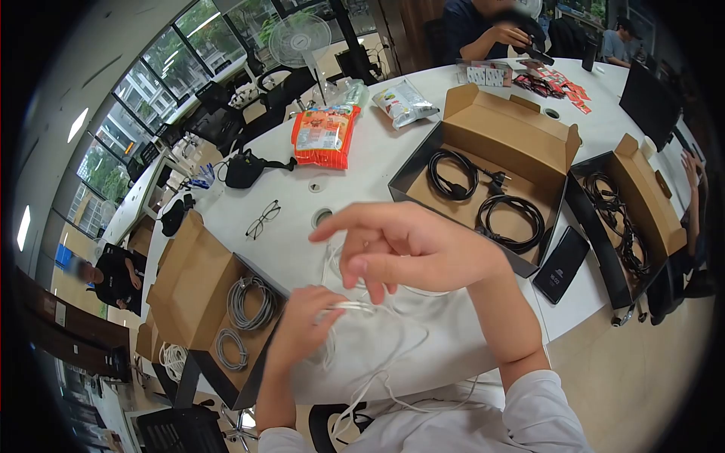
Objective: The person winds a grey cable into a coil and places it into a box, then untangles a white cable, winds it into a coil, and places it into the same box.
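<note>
My left hand [300, 326] is closed on a partly coiled white cable [352, 306], low over the table. Loose strands of it hang down across the table edge toward my lap. My right hand [427, 245] is raised above and to the right of the left one, fingers apart and bent, with no cable visible in its grasp. Behind it, part of the white cable is hidden. Left of my hands, an open box [264, 370] holds coiled grey cables [251, 303]. Another open box [419, 162] beyond my right hand contains coiled black power cords [510, 223].
A third box [642, 291] with tangled black cords stands at the right, near a dark phone [563, 264]. Glasses [263, 219], a red snack bag [325, 136] and a silver bag [404, 102] lie farther back. A person [483, 30] sits across the table.
</note>
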Demonstrator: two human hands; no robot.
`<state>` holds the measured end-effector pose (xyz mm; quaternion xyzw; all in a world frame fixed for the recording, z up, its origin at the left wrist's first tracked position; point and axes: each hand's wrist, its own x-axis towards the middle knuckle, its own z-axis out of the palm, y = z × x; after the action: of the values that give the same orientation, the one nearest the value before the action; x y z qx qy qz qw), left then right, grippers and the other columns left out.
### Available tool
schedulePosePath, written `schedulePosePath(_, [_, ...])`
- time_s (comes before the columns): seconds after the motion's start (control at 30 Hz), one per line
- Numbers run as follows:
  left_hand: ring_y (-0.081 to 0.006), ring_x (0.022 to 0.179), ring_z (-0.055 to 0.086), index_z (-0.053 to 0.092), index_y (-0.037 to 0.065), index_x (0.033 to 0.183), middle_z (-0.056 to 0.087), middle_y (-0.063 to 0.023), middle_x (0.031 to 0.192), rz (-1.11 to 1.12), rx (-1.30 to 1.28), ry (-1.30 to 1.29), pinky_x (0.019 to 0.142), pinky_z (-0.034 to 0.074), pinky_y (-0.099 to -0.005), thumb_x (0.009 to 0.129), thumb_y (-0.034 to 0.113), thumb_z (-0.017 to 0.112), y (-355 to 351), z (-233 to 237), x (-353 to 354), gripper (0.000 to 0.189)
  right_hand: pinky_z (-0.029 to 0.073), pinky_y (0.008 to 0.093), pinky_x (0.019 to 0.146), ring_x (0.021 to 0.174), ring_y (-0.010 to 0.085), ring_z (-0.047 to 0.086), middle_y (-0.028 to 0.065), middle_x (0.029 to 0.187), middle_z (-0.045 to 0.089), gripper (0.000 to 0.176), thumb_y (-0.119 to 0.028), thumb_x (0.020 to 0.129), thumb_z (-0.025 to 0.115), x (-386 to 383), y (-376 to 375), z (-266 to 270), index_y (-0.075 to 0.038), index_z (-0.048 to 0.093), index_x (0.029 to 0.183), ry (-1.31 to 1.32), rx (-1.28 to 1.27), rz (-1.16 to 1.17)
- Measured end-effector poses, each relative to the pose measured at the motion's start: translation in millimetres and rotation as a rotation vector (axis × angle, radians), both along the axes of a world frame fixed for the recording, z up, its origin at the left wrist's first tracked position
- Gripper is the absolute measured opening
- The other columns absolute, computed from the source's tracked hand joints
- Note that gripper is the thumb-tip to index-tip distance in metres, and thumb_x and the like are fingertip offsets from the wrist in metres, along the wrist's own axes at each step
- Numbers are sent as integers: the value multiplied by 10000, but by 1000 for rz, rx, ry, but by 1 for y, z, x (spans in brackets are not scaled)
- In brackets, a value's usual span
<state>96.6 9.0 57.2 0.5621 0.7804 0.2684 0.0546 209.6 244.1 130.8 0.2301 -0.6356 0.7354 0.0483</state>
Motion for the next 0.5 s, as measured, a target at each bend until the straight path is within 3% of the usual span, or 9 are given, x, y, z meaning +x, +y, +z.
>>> schedulePosePath(0.07, [-165,703,570,661,27,945,595,-79,743,150,99,-224,673,431,-292,835,83,623,-7,28,-8,129,447,202,551,675,81,594,50,847,633,344,-68,917,528,-3,-5,1,1,500,1253,15,-3,-138])
schedulePosePath(0.13, [-119,648,533,663,6,948,574,-45,712,256,275,-287,608,413,-252,870,99,599,-8,40,-11,138,450,198,584,745,67,587,40,864,629,326,-105,922,546,-8,-7,-3,3,519,1228,21,39,-258])
schedulePosePath(0.23, [-54,613,486,659,-14,945,553,6,713,333,416,-374,554,380,-211,910,133,582,-7,49,-18,169,495,274,646,685,145,616,99,749,627,314,-128,897,580,-13,-8,-7,12,536,1175,116,289,-528])
schedulePosePath(0.27, [-54,610,484,659,-12,948,558,4,719,344,417,-363,552,377,-211,906,129,586,-5,49,-21,164,509,333,713,740,252,638,130,824,652,379,-177,883,612,-10,-9,-4,15,523,1197,42,323,-531])
schedulePosePath(0.37, [-52,624,463,678,-12,971,586,-1,722,322,362,-339,558,358,-215,889,103,598,1,61,-20,162,495,398,793,828,353,633,158,908,657,479,-212,861,644,-22,-13,-27,29,490,1246,432,699,-731])
schedulePosePath(0.4, [-43,616,439,684,-10,972,578,9,713,283,334,-319,544,334,-210,890,97,596,2,64,-22,161,470,446,836,909,425,602,205,955,642,621,-240,821,687,-22,-18,-33,44,423,1306,365,726,-693])
schedulePosePath(0.43, [-34,608,414,690,-8,974,571,19,704,249,304,-300,531,310,-205,890,91,593,2,66,-23,161,473,438,828,920,404,607,201,957,648,645,-235,809,699,-23,-21,-35,40,414,1317,198,849,-622])
schedulePosePath(0.5, [-64,646,482,691,-18,975,651,-51,769,223,241,-252,570,386,-227,867,82,611,9,54,-32,167,478,422,811,943,362,617,194,960,661,694,-227,786,724,-27,-32,-38,33,397,1340,-127,1084,-441])
